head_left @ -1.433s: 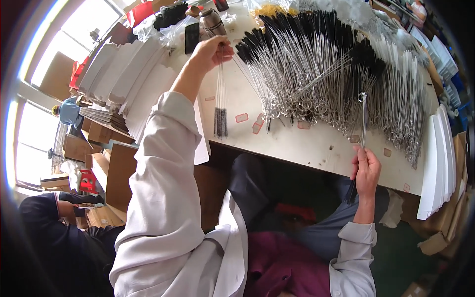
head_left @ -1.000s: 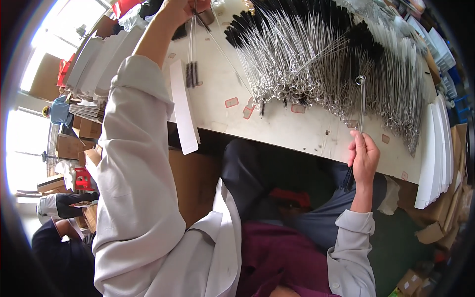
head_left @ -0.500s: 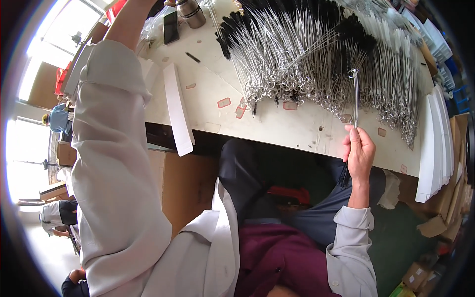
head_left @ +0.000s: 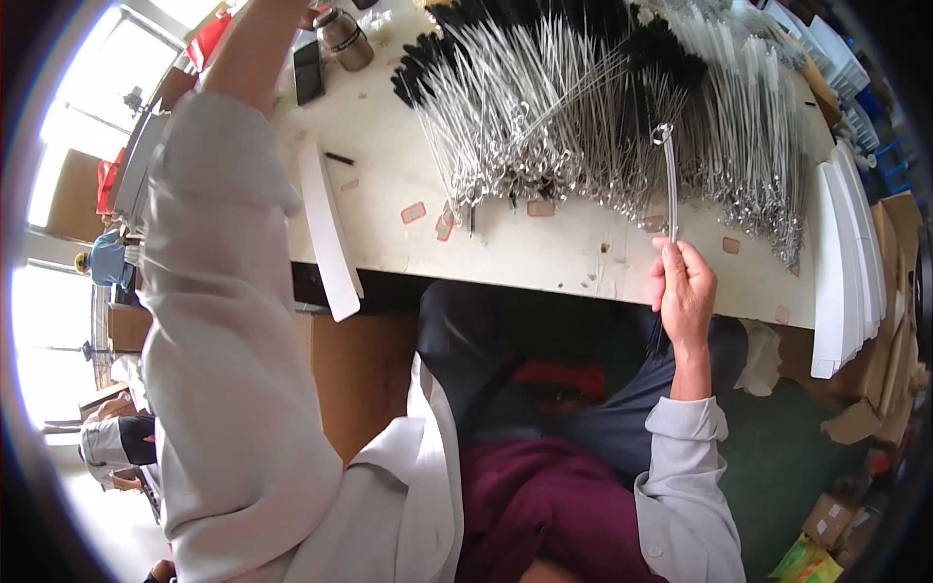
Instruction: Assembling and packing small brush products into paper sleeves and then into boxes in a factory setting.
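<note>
My right hand (head_left: pixel 687 290) is closed around thin wire-handled brushes (head_left: pixel 672 189), just in front of the table's near edge. Their shiny looped ends point up and away from me, while dark bristles (head_left: pixel 658 335) hang below my fist; I cannot count them. My left forearm (head_left: pixel 255 58) reaches far forward past the upper edge, so that hand is out of sight. Beyond my right hand lies a large heap of similar wire brushes (head_left: pixel 525 107), loops toward me, black bristles at the far side. Pale-bristled ones (head_left: pixel 763 126) lie to the right.
A long white strip (head_left: pixel 328 233) overhangs the table's (head_left: pixel 379 248) front edge. A phone (head_left: pixel 308 73) and a metal flask (head_left: pixel 344 41) stand far left. White folded strips (head_left: pixel 847 262) line the right end. Cardboard (head_left: pixel 355 374) sits below; a person (head_left: pixel 121 452) is at far left.
The whole view has shifted slightly, with the table and heap appearing further left and higher. My right hand keeps its grip on the brushes; my left arm stays stretched forward.
</note>
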The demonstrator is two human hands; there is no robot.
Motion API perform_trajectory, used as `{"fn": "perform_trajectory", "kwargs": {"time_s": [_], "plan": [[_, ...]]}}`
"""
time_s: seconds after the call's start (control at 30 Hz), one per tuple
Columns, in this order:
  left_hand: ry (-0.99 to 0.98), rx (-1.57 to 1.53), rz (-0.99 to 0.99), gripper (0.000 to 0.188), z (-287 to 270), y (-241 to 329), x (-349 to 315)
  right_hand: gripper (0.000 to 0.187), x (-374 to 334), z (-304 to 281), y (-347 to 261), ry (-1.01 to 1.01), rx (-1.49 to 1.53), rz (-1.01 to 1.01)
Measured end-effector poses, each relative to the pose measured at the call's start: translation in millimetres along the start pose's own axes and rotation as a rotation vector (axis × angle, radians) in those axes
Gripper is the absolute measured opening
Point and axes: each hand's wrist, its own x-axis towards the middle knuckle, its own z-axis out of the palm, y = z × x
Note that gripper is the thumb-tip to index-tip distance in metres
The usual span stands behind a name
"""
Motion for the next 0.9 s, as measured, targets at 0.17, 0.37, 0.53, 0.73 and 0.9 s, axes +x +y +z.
{"fn": "perform_trajectory", "kwargs": {"time_s": [0.17,0.37,0.53,0.73,0.9], "plan": [[-0.096,0.251,0.075,0.021,99.9,82.5,-97.8,0.029,-7.3,-15.1,2.7,0.044,-0.035,-0.024],[-0.506,0.235,0.185,0.013,131.5,83.0,-207.8,0.026,-4.6,-5.5,-5.9,0.066,-0.035,0.005],[-0.602,0.349,0.26,0.01,127.2,82.1,-224.5,0.027,-0.1,-7.9,4.2,0.015,-0.022,-0.011],[-0.601,0.434,0.235,0.014,126.8,104.9,-230.5,0.026,-2.5,-6.2,-4.2,0.036,0.065,0.011],[-0.543,0.393,0.267,0.03,143.0,137.7,-235.8,0.027,-13.6,-7.6,-10.5,0.003,-0.03,-0.024]]}}
